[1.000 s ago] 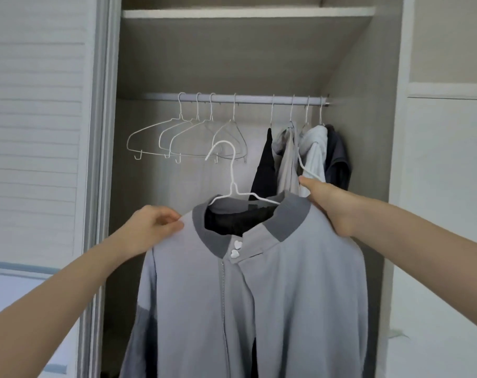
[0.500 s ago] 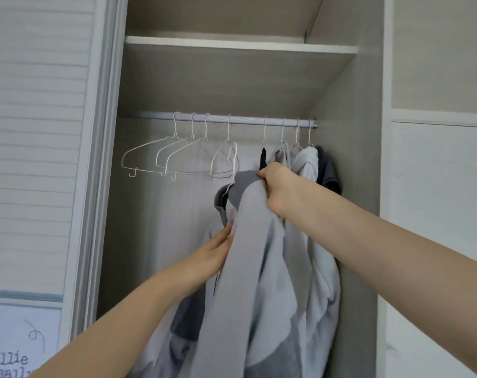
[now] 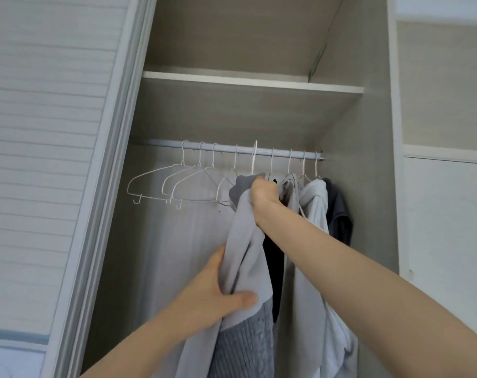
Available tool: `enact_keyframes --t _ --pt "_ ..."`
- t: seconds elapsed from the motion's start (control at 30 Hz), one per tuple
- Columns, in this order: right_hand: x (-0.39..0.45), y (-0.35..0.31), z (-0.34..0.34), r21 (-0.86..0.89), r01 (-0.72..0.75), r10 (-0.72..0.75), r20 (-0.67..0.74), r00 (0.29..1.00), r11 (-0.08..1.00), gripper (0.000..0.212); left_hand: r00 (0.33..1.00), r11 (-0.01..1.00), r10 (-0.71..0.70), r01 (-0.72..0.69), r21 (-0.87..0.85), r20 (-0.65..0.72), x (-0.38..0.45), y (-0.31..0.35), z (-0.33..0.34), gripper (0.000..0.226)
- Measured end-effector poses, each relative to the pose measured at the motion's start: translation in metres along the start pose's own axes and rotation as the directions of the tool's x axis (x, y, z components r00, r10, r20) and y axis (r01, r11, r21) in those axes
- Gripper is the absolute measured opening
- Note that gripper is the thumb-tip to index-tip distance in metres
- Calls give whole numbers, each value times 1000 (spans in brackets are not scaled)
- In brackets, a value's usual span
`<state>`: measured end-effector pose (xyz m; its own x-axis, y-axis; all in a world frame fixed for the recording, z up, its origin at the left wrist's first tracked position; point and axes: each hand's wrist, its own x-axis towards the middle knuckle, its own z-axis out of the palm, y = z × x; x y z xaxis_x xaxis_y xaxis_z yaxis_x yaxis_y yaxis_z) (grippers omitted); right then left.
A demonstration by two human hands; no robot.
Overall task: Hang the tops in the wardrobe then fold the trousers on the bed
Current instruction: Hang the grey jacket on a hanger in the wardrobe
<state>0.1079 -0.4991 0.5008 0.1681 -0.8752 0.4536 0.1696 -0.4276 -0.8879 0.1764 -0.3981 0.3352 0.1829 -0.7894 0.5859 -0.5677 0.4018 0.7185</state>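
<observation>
A light grey zip jacket [image 3: 245, 257] with a darker grey collar hangs on a white wire hanger [image 3: 254, 159] whose hook stands at the wardrobe rail [image 3: 161, 143]; whether the hook rests on the rail I cannot tell. My right hand [image 3: 263, 193] grips the jacket's collar and shoulder just under the hook. My left hand [image 3: 218, 290] holds a bunch of the jacket's fabric lower down, thumb across the front. To the right hang a pale grey top [image 3: 316, 214] and a dark top [image 3: 338, 211].
Several bare white wire hangers [image 3: 174, 184] hang on the rail's left half. A shelf [image 3: 253, 83] runs above the rail. The slatted sliding door [image 3: 54, 159] stands at the left, the wardrobe's side wall [image 3: 368, 186] at the right.
The jacket has turned from face-on to side-on and risen to the rail. My right hand lifted with the collar; my left hand dropped from the shoulder to the lower fabric.
</observation>
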Motion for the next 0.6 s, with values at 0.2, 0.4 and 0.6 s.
enact_keyframes --t 0.2,0.4,0.6 --pt "54 6 14 -103 116 -122 -52 991 988 42 984 941 28 34 337 -175 46 -49 15 33" --pt "132 -1 38 -155 186 -197 -59 979 970 38 954 956 89 -1 294 -285 123 -72 11 23" --pt "204 14 52 -296 196 -228 -78 971 935 36 934 943 121 -3 332 -337 188 -102 3 27"
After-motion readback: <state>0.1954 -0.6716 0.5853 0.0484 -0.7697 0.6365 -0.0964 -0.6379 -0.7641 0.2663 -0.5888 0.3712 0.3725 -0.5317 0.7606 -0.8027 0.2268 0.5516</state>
